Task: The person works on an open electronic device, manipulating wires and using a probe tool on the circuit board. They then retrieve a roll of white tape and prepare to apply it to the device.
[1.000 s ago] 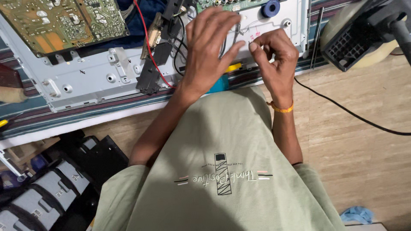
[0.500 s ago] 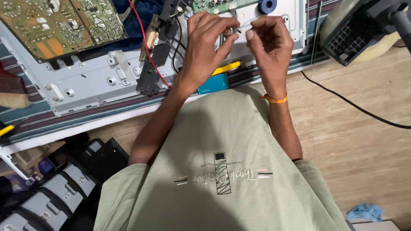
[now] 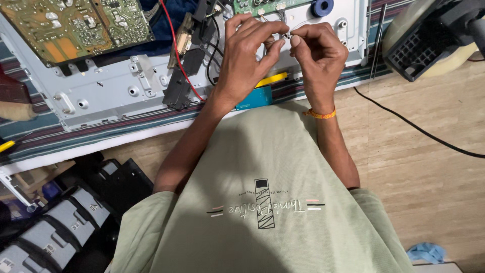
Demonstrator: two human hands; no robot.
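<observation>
Upper middle of the frame: both hands are raised together over a pale metal chassis [image 3: 116,93], their fingertips meeting.
Left hand [image 3: 245,60]: fingers are bent and pinched at the tips on a small pale part [image 3: 287,35], which is too small to be told apart further.
Right hand [image 3: 318,55]: thumb and forefinger are closed on the same small part from the other side; an orange band [image 3: 319,115] is worn on the wrist.
Small part: held between the two hands, just above the white upper edge of the chassis, near a blue ring [image 3: 322,7].
Upper left of the frame: a green and tan circuit board [image 3: 76,25] is seen lying on the chassis.
Beside the left hand: a red wire [image 3: 177,48] and black wires [image 3: 214,55] are seen running down across a black bracket [image 3: 184,76].
Below the hands: a yellow-handled tool [image 3: 271,80] and a teal object [image 3: 255,97] are partly hidden by the wrist.
Under the chassis: a striped cloth [image 3: 91,134] is spread.
Upper right of the frame: a black boxy device [image 3: 424,43] is set on the wooden floor [image 3: 429,177], with a black cable [image 3: 414,129] trailing away.
Lower left of the frame: grey and black cases [image 3: 55,227] are stacked.
Lower right: a blue rag [image 3: 427,251] is lying on the floor.
</observation>
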